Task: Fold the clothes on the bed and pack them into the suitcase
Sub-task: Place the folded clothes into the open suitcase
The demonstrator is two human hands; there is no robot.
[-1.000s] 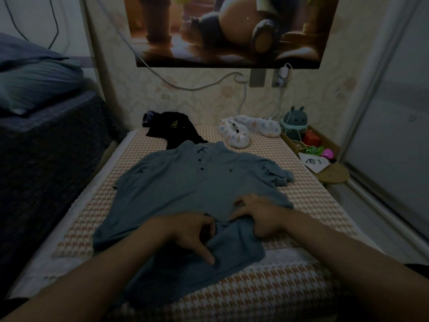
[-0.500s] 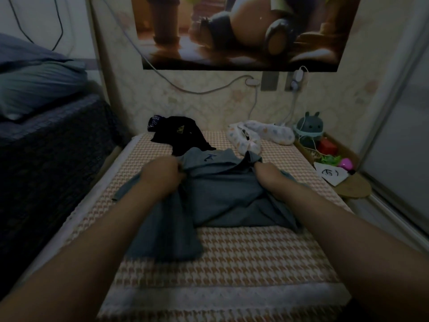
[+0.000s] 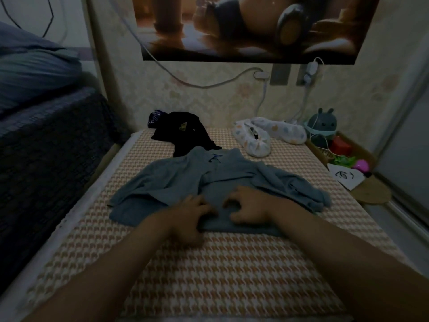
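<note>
Where the view began on the left, a grey-blue pillow (image 3: 34, 66) lay on a dark textured blanket (image 3: 51, 154), raised just beside the bed (image 3: 232, 275) with its orange-and-white houndstooth cover. About the middle of that cover lay the blue-grey polo shirt (image 3: 171, 180) — doubled over, collar toward the wall, one sleeve spread to the left and the other bunched in wrinkles to the right. The left hand (image 3: 192, 213) rested on the near left corner of the folded cloth, fingers over the top layer. Blur hid its grip, and I could not tell whether it pinched the edge or merely pressed. Close beside it, the right hand (image 3: 249, 206) sat on the shirt with fingers bent and their tips on the fabric, thumb along the near fold — whether that grip had hold of any cloth could not be told either. Beyond the collar, touching it, a black garment (image 3: 185, 133) lay crumpled near the wall. To its right, apart from the shirt, was a white spotted garment (image 3: 269, 138). Farther right, off the bed's edge, stood a rabbit-eared toy (image 3: 323, 123), a red box (image 3: 341, 146), a pink object (image 3: 361, 165), and a sheet of paper (image 3: 346, 180) with a drawing, partly on a round wooden board (image 3: 371, 195).
</note>
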